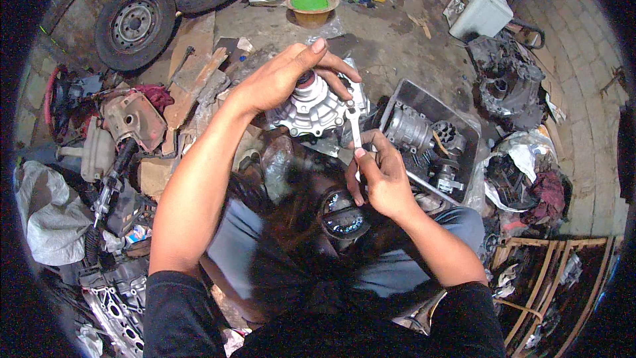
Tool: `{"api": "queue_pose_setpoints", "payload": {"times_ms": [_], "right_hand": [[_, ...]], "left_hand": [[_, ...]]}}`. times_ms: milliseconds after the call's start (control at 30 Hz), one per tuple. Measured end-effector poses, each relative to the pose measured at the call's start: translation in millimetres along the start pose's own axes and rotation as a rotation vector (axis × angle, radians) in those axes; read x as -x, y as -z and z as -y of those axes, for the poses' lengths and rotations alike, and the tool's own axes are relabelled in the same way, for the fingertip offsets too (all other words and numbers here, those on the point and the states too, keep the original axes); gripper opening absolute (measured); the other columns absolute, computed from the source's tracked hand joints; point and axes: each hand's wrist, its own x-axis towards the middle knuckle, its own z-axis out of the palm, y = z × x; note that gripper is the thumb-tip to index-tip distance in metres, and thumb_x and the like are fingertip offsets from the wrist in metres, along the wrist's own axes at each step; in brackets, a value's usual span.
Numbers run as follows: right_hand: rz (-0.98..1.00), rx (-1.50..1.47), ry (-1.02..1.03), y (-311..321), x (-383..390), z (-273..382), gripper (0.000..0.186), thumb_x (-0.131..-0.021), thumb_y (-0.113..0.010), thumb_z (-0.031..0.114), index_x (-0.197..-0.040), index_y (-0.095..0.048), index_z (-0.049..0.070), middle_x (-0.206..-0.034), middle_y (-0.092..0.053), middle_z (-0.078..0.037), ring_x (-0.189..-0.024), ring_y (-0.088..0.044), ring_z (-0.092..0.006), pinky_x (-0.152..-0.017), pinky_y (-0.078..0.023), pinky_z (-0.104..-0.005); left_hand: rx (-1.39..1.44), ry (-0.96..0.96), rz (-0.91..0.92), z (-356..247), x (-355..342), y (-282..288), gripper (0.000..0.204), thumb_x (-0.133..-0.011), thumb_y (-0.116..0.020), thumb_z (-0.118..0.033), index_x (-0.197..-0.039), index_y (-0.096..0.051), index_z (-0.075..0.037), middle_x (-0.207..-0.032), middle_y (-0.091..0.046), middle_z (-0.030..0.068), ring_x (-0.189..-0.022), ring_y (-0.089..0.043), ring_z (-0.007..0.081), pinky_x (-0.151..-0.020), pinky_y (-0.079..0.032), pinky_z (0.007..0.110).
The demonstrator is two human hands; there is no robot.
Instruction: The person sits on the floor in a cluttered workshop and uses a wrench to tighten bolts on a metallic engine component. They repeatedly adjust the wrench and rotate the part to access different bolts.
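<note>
My right hand (pixel 381 176) is closed around the shank of a silver wrench (pixel 356 131). The wrench's forked end points away from me, at the right edge of a silver cast-metal housing (pixel 311 114) with a flanged rim. Whether its jaw sits on a bolt is too small to tell. Over the housing reaches my left hand (pixel 291 76), its fingers apart and stretched to the right. One fingertip comes down just beyond the wrench's jaw, at the housing's edge. This hand covers part of the housing's top, where a raised round neck shows beneath the palm.
Right of the housing, a dark bin (pixel 430 106) holds metal parts. Tires (pixel 136 26) lean at the back left, and a green basin (pixel 310 0) stands at the back. A white box (pixel 478 10) and a dirty gearbox-like casting (pixel 503 76) lie right. Scrap parts crowd the left.
</note>
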Motion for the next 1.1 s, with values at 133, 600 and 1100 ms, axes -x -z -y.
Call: {"api": "queue_pose_setpoints", "payload": {"times_ms": [133, 600, 1100], "right_hand": [[0.010, -0.056, 0.014, -5.0, -3.5, 2.6, 0.015, -0.103, -0.046, 0.014, -0.111, -0.045, 0.001, -0.057, -0.057, -0.006, -0.039, -0.049, -0.0135, -0.036, -0.035, -0.0291], [-0.083, 0.040, -0.042, -5.4, -12.2, 21.0, 0.015, -0.100, -0.050, 0.013, -0.108, -0.054, 0.001, -0.062, -0.058, -0.005, -0.048, -0.052, -0.0132, -0.044, -0.039, -0.0310], [-0.258, 0.074, 0.121, 49.2, -76.8, 56.9, 0.024, -0.081, -0.078, 0.004, -0.093, -0.059, -0.004, -0.071, -0.064, -0.011, -0.053, -0.064, -0.0189, -0.045, -0.050, -0.0309]], "left_hand": [[-0.008, 0.021, -0.004, 2.6, 0.6, 0.8, 0.079, -0.101, -0.021, -0.063, -0.115, -0.072, -0.005, -0.090, -0.076, 0.0102, -0.090, -0.062, 0.0175, -0.084, -0.042, 0.030], [0.079, 0.034, -0.005, 5.5, 0.9, -0.4, 0.072, -0.103, -0.028, -0.059, -0.115, -0.072, -0.003, -0.095, -0.076, 0.0093, -0.085, -0.062, 0.0160, -0.075, -0.043, 0.029], [0.146, -0.027, -0.113, 2.6, 3.5, -0.1, 0.066, -0.105, -0.029, -0.050, -0.113, -0.069, 0.002, -0.106, -0.071, 0.0156, -0.104, -0.064, 0.0235, -0.099, -0.044, 0.035]]}}
